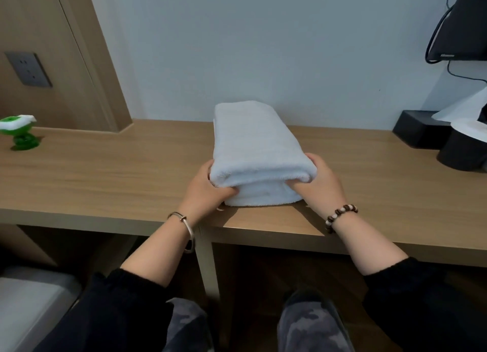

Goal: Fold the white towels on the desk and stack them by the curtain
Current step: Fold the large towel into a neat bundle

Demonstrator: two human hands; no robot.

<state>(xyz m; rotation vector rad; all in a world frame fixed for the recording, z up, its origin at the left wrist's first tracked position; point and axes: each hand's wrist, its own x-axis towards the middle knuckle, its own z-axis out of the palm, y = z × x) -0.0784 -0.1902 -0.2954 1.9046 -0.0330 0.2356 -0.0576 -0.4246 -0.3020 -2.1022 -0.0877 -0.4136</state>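
A folded white towel [257, 146] lies lengthwise on the wooden desk [105, 178], reaching from near the wall to near the front edge. Its near end shows a thick upper fold over a lower layer. My left hand [208, 191] grips the near left corner, thumb tucked between the layers. My right hand [320, 183] grips the near right corner the same way, fingers curled round the side. No curtain is in view.
A green and white object [19, 133] stands at the desk's left end. Black boxes [419, 129] and a black round holder [463, 151] with white paper sit at the right. A monitor [461, 22] with cables hangs above them. A wall socket [27, 68] is at left.
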